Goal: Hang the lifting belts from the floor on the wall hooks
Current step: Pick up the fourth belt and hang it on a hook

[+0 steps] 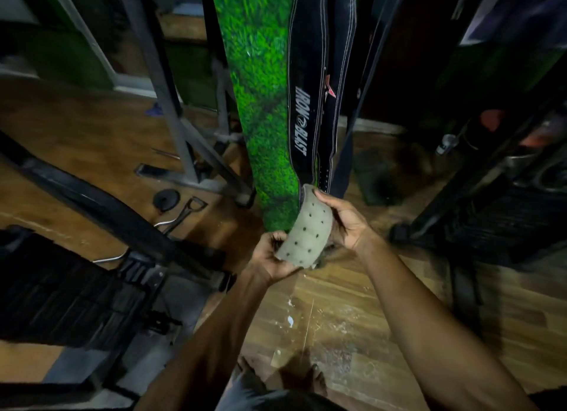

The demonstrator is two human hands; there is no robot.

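A grey lifting belt [310, 229] with two rows of punched holes is held in front of me, its pale inner side facing up and curved. My left hand [271, 258] grips its lower end. My right hand [346, 223] holds its right edge, thumb on top near the upper end. Just above, black lifting belts [310, 103] hang down against the green grass-patterned wall panel [257, 82]; one reads "IRON BLAST". The hooks themselves lie above the top of the view.
A dark weight bench [73, 291] and grey rack legs [171, 109] stand at left. On the wooden floor [352, 318] lie a cable handle [181, 214] and a small black disc [165, 198]. A black machine frame [491, 202] fills the right side.
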